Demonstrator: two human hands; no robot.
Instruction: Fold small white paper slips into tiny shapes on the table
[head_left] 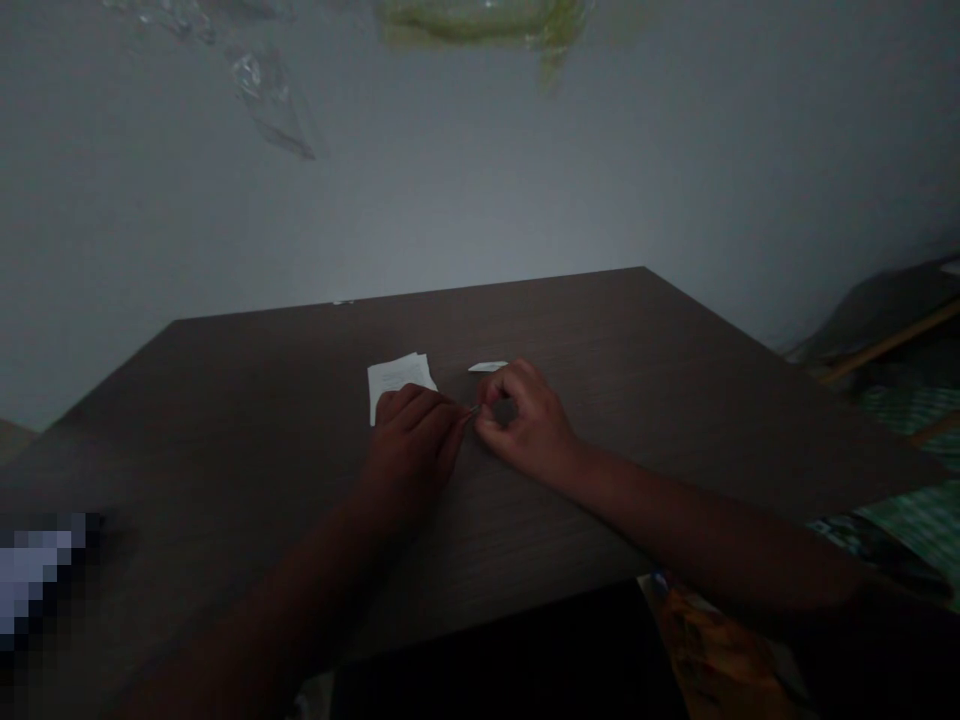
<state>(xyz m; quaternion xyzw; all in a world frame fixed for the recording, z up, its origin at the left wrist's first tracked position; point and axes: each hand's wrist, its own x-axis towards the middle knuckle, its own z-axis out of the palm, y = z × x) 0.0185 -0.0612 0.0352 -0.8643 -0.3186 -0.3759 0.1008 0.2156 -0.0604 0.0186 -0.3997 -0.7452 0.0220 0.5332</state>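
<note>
Close together over the middle of a dark wooden table, my two hands meet at a small thin object (472, 413), too small and dim to name. My left hand (415, 440) has its fingers closed on one end of it. The thumb and forefinger of my right hand (529, 415) pinch the other end, with a round gap inside the curl. Behind my left hand lies a white paper sheet (397, 375) with faint print and a torn edge, partly hidden by the fingers. A narrow white paper scrap (487, 366) rests just beyond my right hand.
The table (585, 330) stands by a pale wall (480, 190). Clear plastic (270, 95) and a yellowish wrapped thing (472, 20) hang above. A blurred-out bright object (34, 570) is at the left edge. Green checked cloth (911, 530) lies at right, below the table.
</note>
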